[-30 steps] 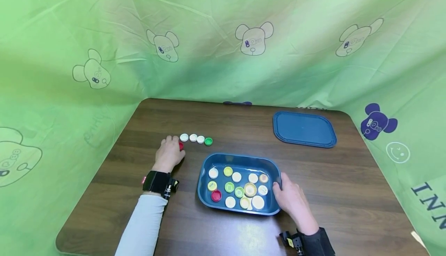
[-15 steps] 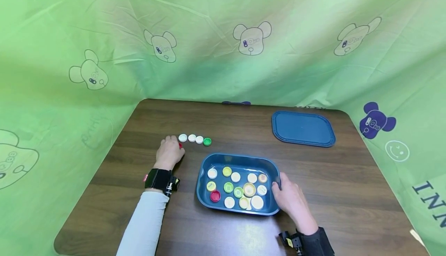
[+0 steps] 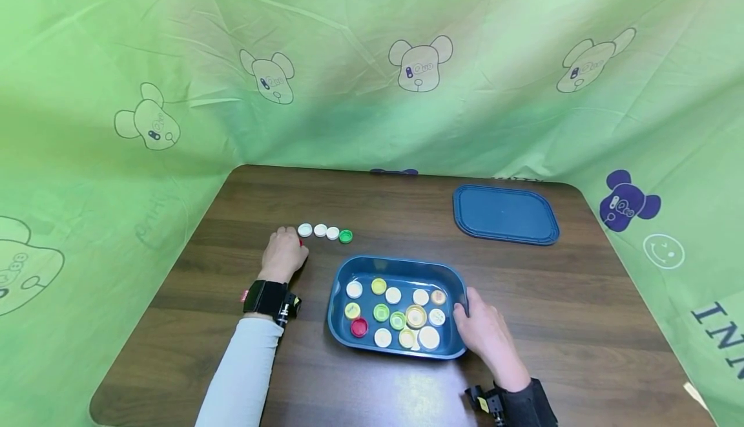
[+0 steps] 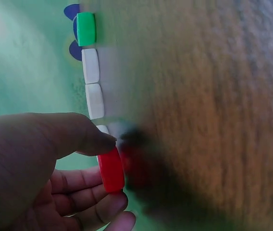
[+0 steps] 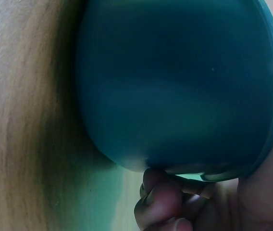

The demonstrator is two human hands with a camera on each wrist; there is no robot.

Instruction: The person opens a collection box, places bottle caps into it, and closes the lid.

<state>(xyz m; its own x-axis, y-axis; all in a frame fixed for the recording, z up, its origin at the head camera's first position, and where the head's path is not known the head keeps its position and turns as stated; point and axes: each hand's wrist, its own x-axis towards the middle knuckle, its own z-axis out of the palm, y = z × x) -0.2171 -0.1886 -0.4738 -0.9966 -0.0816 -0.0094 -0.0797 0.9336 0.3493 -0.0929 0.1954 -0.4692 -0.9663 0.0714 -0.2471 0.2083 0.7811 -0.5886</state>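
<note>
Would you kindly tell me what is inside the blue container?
The blue container holds white bottle caps, yellow caps, green caps and one red cap, among others. By its near wall, a pale cap is partly covered by neighbours, hiding its full shape.

One cap [image 4: 111,171] is red, the tray [image 3: 401,267] blue, the table [image 3: 581,323] wood-grained brown, the cloth [image 3: 349,126] animal-printed green

My head camera looks forward and down from above my side of the blue tray [image 3: 401,268]. Left of the tray, my left wrist camera faces the red cap [image 4: 111,171], low and close. My right wrist camera faces the tray's side, very near. The head view shares tray and cap.
</note>
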